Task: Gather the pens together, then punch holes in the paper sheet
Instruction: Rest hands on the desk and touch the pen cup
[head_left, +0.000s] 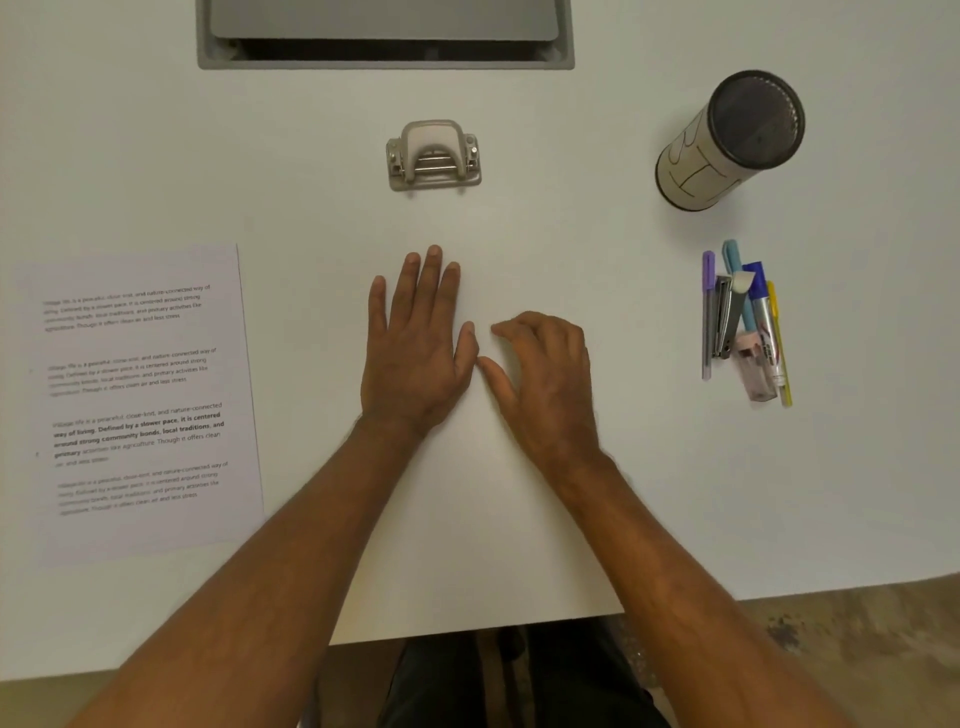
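A bundle of pens and markers (748, 322) lies side by side at the right of the white table, with a small stapler and a pink eraser among them. A printed paper sheet (145, 400) lies flat at the left. A beige hole punch (434, 156) stands at the centre back. My left hand (415, 348) rests flat on the table in the middle, fingers spread, holding nothing. Beside it, my right hand (545, 374) rests with fingers loosely curled, also holding nothing. Both hands are well apart from the pens, paper and punch.
A cylindrical pen holder (727, 140) with a dark mesh rim stands at the back right, above the pens. A grey recessed cable tray (384, 36) runs along the table's far edge. The table's near edge (467, 631) is just in front of my lap.
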